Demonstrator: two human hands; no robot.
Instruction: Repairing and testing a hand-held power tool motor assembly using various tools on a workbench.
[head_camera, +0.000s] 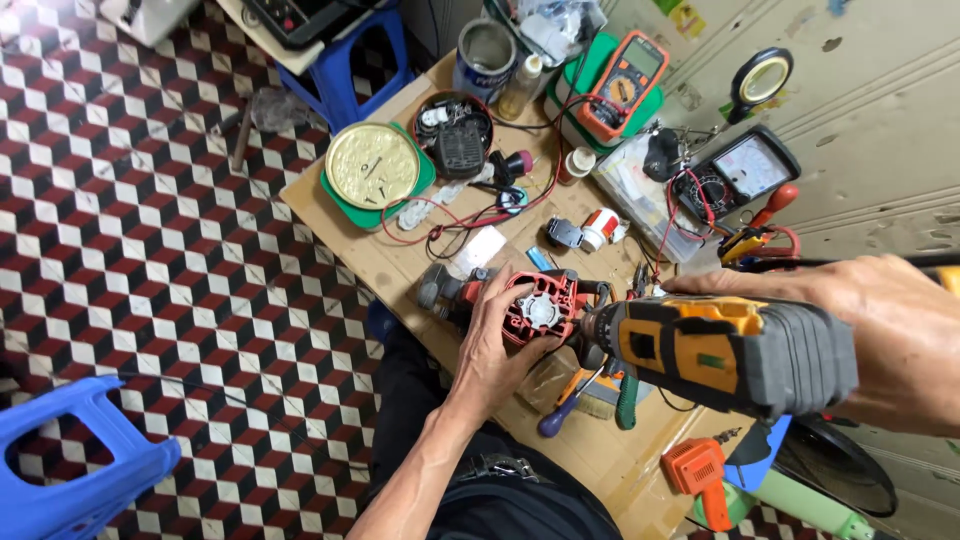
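Note:
My left hand (492, 345) grips a red and black power tool body (540, 305) that rests on the cardboard-covered workbench (400, 262). My right hand (880, 335) is wrapped around a yellow and grey cordless driver (720, 348). The driver's nose points left into the red housing. Under the driver lie a blue-handled screwdriver (560, 412) and a green-handled tool (627, 400).
On the bench stand a round gold tin lid (372, 165), a black bowl of parts (453, 135), a metal can (484, 55), an orange multimeter (622, 82), an analog meter (738, 172) and red wires (440, 212). Blue plastic stools (70, 460) stand on the checkered floor. An orange tool (700, 475) lies near the bench's front corner.

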